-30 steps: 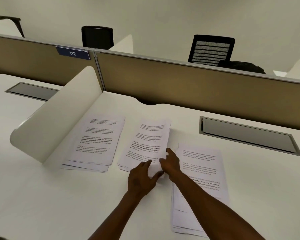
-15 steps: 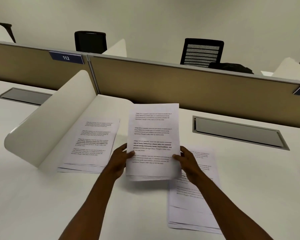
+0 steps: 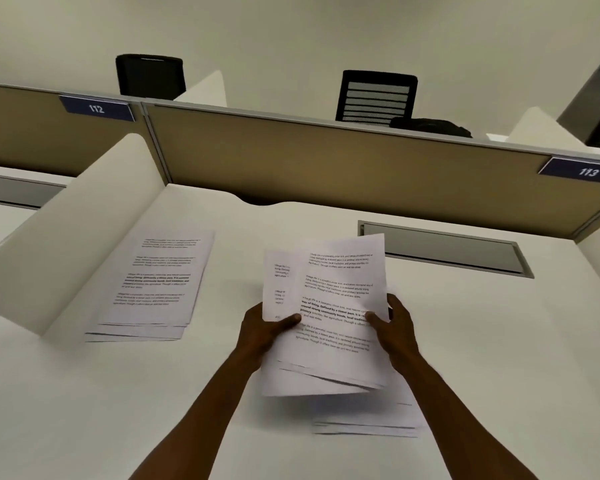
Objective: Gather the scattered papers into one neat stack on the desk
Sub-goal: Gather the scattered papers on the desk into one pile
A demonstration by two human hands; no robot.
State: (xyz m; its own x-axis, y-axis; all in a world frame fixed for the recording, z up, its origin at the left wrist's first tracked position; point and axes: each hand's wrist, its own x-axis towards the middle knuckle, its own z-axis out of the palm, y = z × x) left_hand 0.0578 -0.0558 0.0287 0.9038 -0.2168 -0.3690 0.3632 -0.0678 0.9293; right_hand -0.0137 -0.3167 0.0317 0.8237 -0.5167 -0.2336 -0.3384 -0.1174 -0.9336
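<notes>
I hold a bundle of printed papers (image 3: 329,306) in the air over the white desk (image 3: 84,393), its sheets fanned and tilted. My left hand (image 3: 260,332) grips its left edge and my right hand (image 3: 392,327) grips its right edge, thumbs on top. Under the bundle, a second pile of papers (image 3: 368,424) lies on the desk, mostly hidden, with only its near edges showing. A third pile of printed papers (image 3: 156,285) lies flat at the left, beside the curved divider.
A curved white divider (image 3: 70,237) rises at the left. A tan partition (image 3: 326,168) with labels 112 and 113 closes the back of the desk. A grey cable hatch (image 3: 447,251) is set in the desk at the back right. Black chairs stand beyond the partition.
Both hands picked the middle pile up from the desk and carried it right, over the right-hand pile. Its sheets have fanned apart and tilted.
</notes>
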